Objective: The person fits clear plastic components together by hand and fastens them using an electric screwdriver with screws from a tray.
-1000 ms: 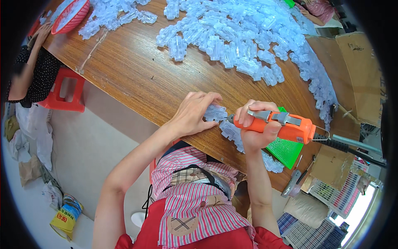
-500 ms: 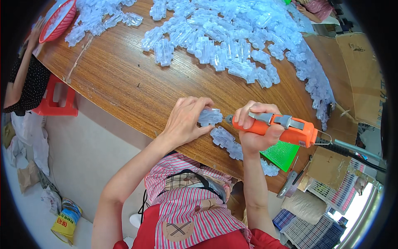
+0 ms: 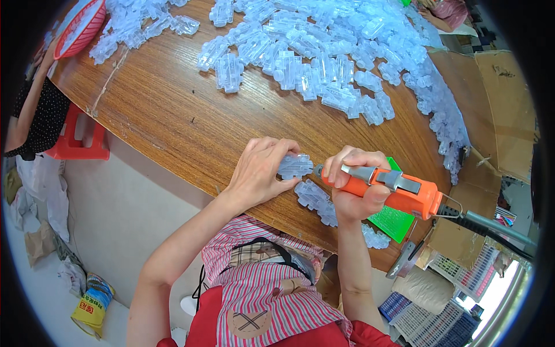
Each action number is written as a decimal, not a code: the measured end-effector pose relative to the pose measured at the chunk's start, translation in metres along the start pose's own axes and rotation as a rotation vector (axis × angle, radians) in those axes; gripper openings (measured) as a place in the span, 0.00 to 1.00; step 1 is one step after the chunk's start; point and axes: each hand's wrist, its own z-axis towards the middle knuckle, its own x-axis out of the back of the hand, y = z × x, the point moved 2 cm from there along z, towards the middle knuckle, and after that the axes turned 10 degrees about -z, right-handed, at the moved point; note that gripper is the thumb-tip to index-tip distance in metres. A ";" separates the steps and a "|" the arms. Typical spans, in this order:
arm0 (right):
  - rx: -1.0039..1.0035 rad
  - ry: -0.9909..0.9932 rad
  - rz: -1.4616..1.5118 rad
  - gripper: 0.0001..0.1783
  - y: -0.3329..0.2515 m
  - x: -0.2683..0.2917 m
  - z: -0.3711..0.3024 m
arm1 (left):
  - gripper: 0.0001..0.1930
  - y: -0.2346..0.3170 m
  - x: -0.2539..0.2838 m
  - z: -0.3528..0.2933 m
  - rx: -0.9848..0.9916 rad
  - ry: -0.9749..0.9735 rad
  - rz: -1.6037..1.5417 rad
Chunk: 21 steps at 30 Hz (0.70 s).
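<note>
Near the table's front edge, my left hand (image 3: 263,173) pinches a clear plastic part (image 3: 296,166) between thumb and fingers. My right hand (image 3: 357,184) is wrapped round an orange electric screwdriver (image 3: 426,198) with a grey lever, lying nearly level. Its nose points left at the part's right end; whether the bit touches it is too small to tell. Just below the screwdriver's nose more clear plastic parts (image 3: 315,198) lie on the wood. Partly behind my right wrist is a green tray (image 3: 396,222), with another clear part (image 3: 376,237) beside it.
A big heap of clear plastic parts (image 3: 324,43) covers the far side of the wooden table (image 3: 167,110). At far left, another person's arm reaches to a red basket (image 3: 87,29). A cable trails right from the screwdriver. Cardboard (image 3: 503,110) and crates (image 3: 428,321) stand at right.
The screwdriver's rear end has dipped slightly, and my right hand has shifted a little left with it. My left hand still holds the part in nearly the same place.
</note>
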 end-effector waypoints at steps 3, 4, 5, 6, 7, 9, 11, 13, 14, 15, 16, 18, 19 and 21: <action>0.044 -0.025 -0.118 0.36 0.005 0.000 -0.001 | 0.26 0.000 0.000 0.001 -0.008 0.024 0.001; 0.041 -0.027 -0.118 0.36 0.006 0.000 -0.001 | 0.26 0.001 0.000 0.001 -0.004 0.025 0.000; 0.050 -0.029 -0.113 0.36 0.007 0.000 -0.001 | 0.26 0.001 0.000 0.000 -0.006 0.028 0.000; 0.060 -0.031 -0.111 0.36 0.008 0.001 0.000 | 0.26 0.000 -0.001 0.001 -0.010 0.031 -0.002; 0.056 -0.031 -0.112 0.36 0.010 0.001 -0.001 | 0.26 -0.001 -0.001 0.000 -0.007 0.031 -0.004; 0.069 -0.040 -0.117 0.36 0.011 0.001 -0.001 | 0.26 -0.003 -0.001 0.000 -0.002 0.017 -0.001; 0.087 -0.071 -0.136 0.36 0.010 -0.001 -0.001 | 0.25 -0.003 0.000 0.001 -0.004 0.012 -0.012; 0.121 -0.100 -0.173 0.37 0.008 -0.002 -0.002 | 0.25 -0.001 0.001 0.000 -0.007 0.007 -0.021; 0.121 -0.100 -0.172 0.37 0.007 -0.001 -0.002 | 0.25 0.001 0.001 0.000 -0.010 0.009 -0.016; 0.123 -0.113 -0.197 0.38 0.008 -0.001 -0.001 | 0.25 0.002 0.002 0.001 -0.017 0.013 -0.006; 0.127 -0.126 -0.221 0.38 0.007 -0.001 -0.001 | 0.25 0.002 0.002 0.002 -0.022 0.014 0.000; 0.060 -0.113 -0.230 0.39 0.007 0.001 0.003 | 0.25 0.001 0.000 0.002 -0.018 0.011 -0.001; 0.057 -0.126 -0.184 0.39 0.008 0.003 0.005 | 0.25 0.003 -0.002 0.001 -0.027 0.011 0.008; 0.057 -0.054 -0.113 0.38 0.000 0.004 0.008 | 0.26 0.008 -0.007 0.000 0.000 0.053 0.055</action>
